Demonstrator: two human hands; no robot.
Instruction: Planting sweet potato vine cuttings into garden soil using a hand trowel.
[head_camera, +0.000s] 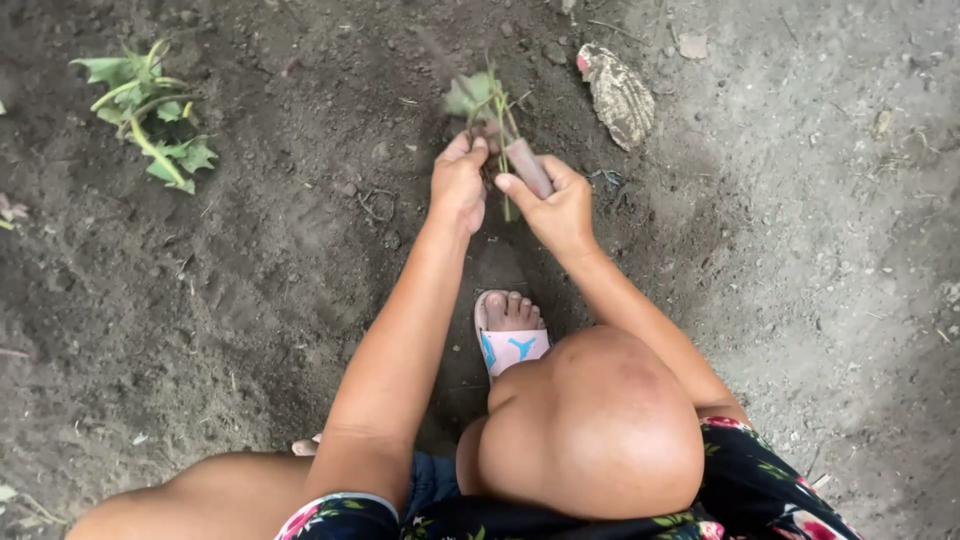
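I squat over dark soil. My left hand (459, 183) pinches the green stems of a small leafy cutting (487, 103) that stands in the ground just ahead of my foot. My right hand (556, 205) grips a short brownish stick-like handle (529, 168), pointed at the base of the stems. Both hands nearly touch each other around the cutting. The handle's far end blurs upward and is hard to make out.
Another green seedling (152, 115) lies or stands in the soil at the upper left. A flattish stone or shell-like object (619, 95) rests to the upper right. My foot in a pink sandal (511, 335) and my knee (595, 420) are below the hands.
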